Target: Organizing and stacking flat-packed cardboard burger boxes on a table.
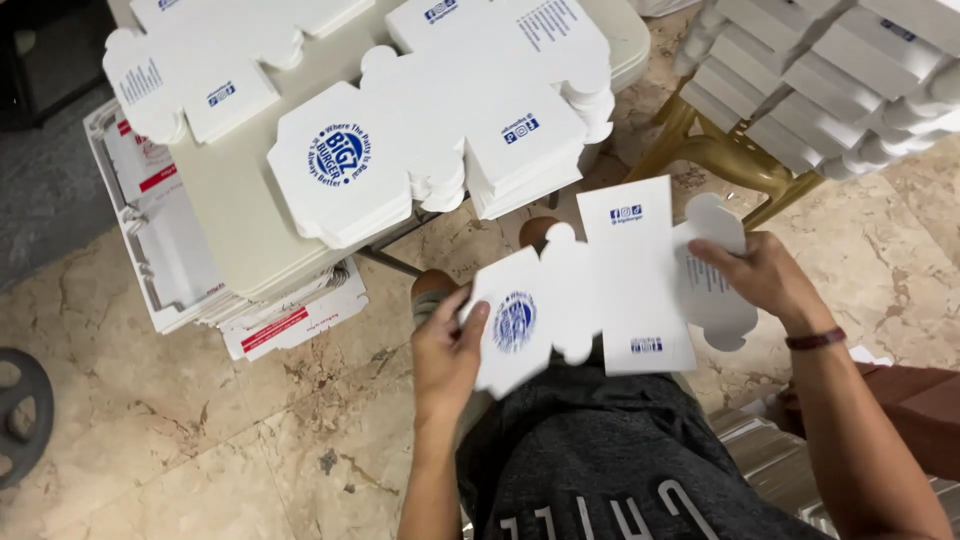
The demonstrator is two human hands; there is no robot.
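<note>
We grip one flat box blank [600, 290] over our lap: left hand [447, 350] pinching the printed end, right hand [762, 275] on the far flap, keeping it taut. Blank stack [430, 130] sits on the tabletop [240, 190] within reach.

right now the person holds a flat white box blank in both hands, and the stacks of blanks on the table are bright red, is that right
Not quite. The head view shows both hands, left and right, holding the flat white box blank, but the stacks of blanks on the table are white with blue print, not bright red.
</note>
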